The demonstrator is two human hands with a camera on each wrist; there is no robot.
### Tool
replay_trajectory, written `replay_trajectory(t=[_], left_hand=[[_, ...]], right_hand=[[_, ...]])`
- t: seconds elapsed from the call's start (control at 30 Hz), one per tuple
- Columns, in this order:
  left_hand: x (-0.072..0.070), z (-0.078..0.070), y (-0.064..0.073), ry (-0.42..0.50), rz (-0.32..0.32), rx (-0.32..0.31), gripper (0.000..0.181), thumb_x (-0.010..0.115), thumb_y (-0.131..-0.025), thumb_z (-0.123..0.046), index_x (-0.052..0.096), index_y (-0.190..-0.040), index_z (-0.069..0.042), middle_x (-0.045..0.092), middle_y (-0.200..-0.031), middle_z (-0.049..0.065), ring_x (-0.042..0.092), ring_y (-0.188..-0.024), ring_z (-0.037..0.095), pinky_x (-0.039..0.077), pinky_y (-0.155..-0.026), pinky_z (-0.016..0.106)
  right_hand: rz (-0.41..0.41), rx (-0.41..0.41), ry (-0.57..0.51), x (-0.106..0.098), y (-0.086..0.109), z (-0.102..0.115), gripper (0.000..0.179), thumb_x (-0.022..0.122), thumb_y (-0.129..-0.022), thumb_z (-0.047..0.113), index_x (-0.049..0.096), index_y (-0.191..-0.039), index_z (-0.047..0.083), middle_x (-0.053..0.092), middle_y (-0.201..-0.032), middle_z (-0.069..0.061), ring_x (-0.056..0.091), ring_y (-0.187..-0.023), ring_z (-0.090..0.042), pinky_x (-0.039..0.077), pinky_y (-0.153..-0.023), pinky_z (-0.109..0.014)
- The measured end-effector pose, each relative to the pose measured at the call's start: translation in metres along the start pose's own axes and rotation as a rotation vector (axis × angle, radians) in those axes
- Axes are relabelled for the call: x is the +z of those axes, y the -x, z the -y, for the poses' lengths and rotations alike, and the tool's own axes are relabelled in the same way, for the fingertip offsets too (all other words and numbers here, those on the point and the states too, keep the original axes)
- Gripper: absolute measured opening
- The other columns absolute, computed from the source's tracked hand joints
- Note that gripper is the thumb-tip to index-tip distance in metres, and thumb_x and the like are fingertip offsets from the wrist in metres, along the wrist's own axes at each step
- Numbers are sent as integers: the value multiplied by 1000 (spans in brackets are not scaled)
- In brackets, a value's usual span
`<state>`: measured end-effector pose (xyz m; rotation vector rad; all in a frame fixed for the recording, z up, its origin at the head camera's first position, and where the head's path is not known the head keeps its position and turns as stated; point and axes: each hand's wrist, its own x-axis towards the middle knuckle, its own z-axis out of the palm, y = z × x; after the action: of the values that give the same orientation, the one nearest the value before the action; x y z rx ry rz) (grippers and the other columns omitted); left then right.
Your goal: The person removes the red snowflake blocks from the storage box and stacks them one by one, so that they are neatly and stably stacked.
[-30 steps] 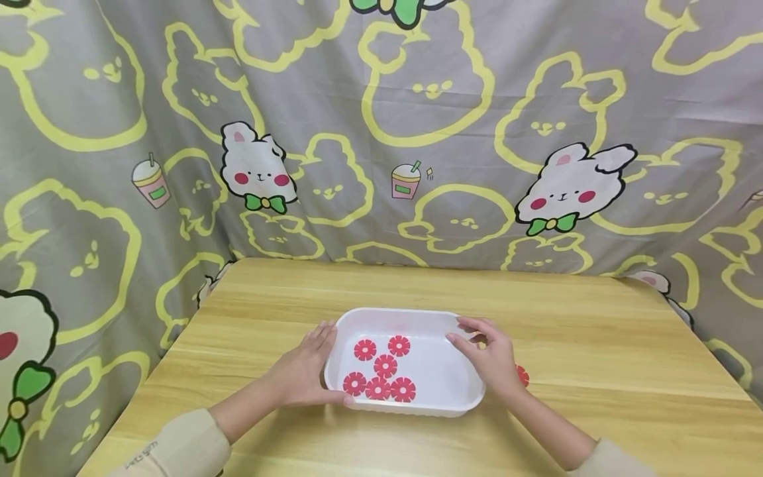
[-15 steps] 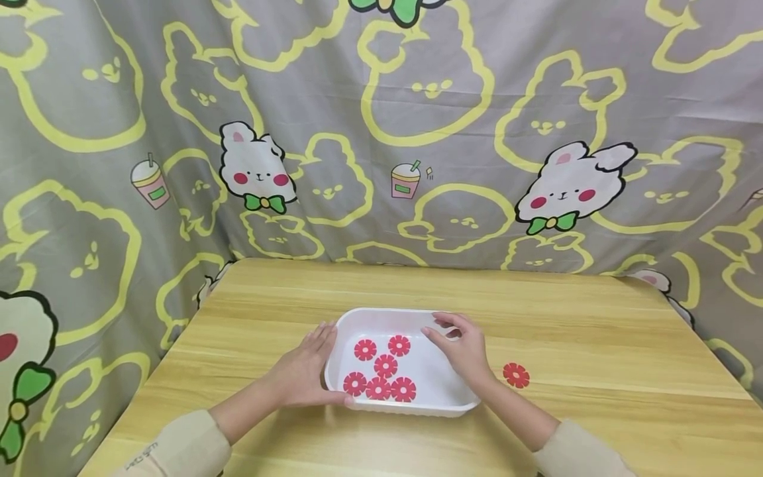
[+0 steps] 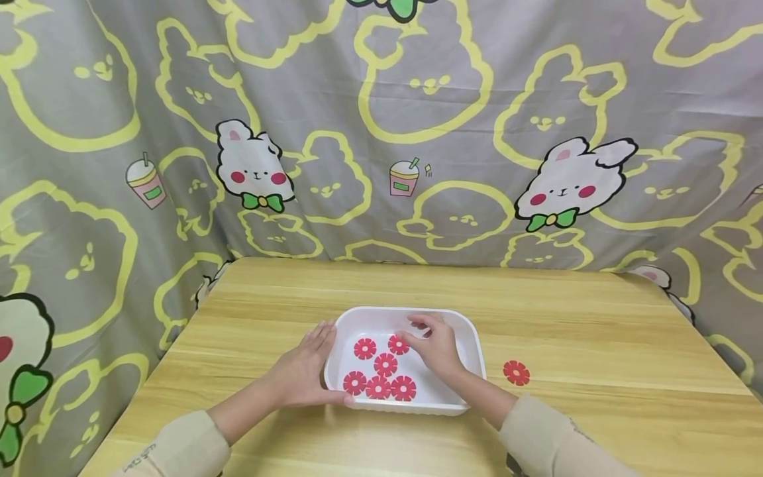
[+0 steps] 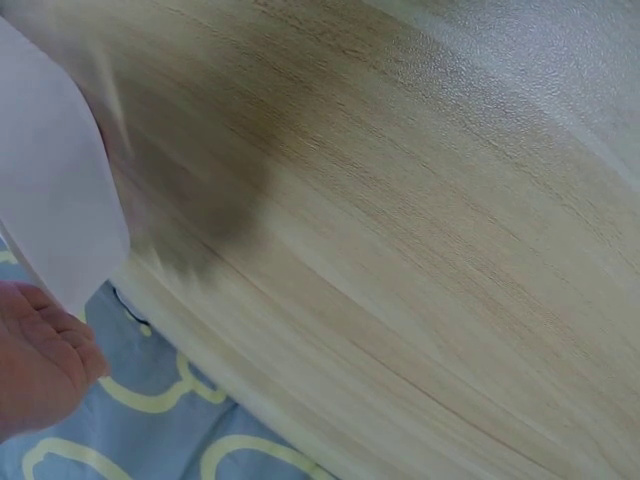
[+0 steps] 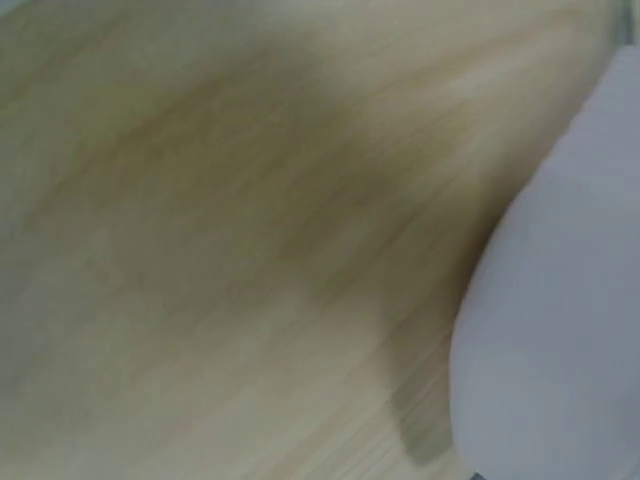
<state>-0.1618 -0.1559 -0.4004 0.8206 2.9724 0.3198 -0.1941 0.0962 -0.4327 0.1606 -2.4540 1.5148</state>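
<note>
The left hand braces the white tray at nine o'clock, fingers nearly straight, thumb at the near rim. The right hand is over the tray, at two o'clock from its centre, thumb and finger curved with a narrow gap; whether they pinch something, I cannot tell. Its thumb tip partly covers the far disc, near twelve o'clock. Five other red discs lie between six and ten. One loose disc is on the table outside, at three; behind hangs a curtain, at twelve. I think good work needs gentle left pressure and a low right hand, so that neighbouring discs are not pushed.
</note>
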Motion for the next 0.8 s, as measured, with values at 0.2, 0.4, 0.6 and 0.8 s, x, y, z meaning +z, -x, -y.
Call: replay_trajectory(t=[0.2, 0.4, 0.6, 0.8], left_hand=[[0, 1, 0, 0, -4, 2, 119, 59, -65, -76, 27, -142, 8, 24, -150, 24, 24, -140, 38, 28, -113, 44], [-1, 0, 0, 16, 1, 1, 119, 60, -65, -75, 27, -142, 9, 24, -150, 24, 23, -140, 38, 28, -113, 45], [-2, 0, 1, 23, -5, 3, 119, 61, -64, -75, 27, -141, 9, 25, -150, 25, 23, -140, 38, 28, -113, 45], [-1, 0, 0, 22, -5, 2, 120, 60, -64, -77, 26, -142, 9, 24, -150, 25, 24, -139, 38, 28, -113, 45]], right_hand=[[57, 44, 37, 8, -2, -7, 32, 78, -71, 9, 69, -99, -4, 66, -89, -16, 60, -85, -26, 53, -70, -24], [115, 83, 95, 10, -3, -13, 32, 78, -70, 7, 69, -98, -5, 66, -84, -14, 60, -80, -22, 52, -70, -25], [190, 84, 130, 10, -6, -18, 32, 77, -72, 6, 67, -101, -5, 63, -87, -13, 57, -81, -20, 52, -74, -30], [246, 81, 117, 9, -5, -20, 33, 75, -72, 2, 67, -103, -5, 63, -99, -15, 60, -91, -26, 53, -85, -39]])
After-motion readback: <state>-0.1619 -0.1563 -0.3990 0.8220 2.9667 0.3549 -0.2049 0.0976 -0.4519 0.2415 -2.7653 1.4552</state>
